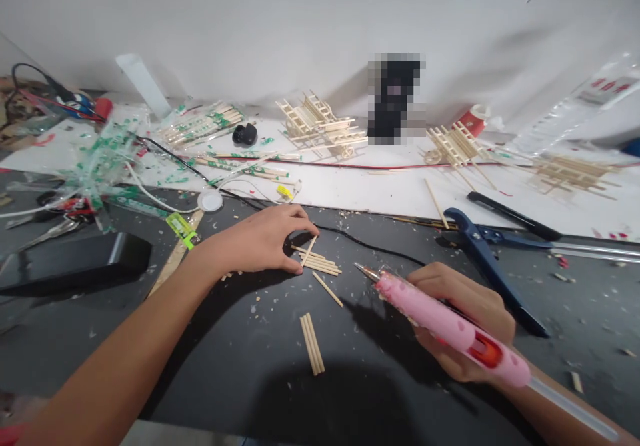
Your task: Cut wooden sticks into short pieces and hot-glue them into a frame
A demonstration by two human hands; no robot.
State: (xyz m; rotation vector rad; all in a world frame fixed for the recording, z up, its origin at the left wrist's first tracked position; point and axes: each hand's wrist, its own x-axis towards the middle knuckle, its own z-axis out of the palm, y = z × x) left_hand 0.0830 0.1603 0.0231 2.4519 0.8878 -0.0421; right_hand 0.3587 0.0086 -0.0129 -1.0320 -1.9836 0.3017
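Between thumb and forefinger, my left hand [265,236] grips a short wooden stick [309,251] by its two ends. That stick lies across one end of a row of several parallel wooden sticks [325,265]; whether it touches them I cannot tell. Wrapped in my right hand [465,319] is a pink hot glue gun [430,313], its metal tip pointing left toward the row, a small distance off. A clear glue stick extends from its rear end. One loose stick [328,289] lies just below the row, and several sticks side by side [312,344] lie nearer to me.
Stick-built models [310,123] stand at the back, with another model [457,146] farther right. Blue-handled cutters [495,266] and a black-handled tool [515,216] lie at right. Plastic wrappers [100,159], a white cable and a black box [80,263] occupy the left. A black cable [370,243] crosses behind my hands.
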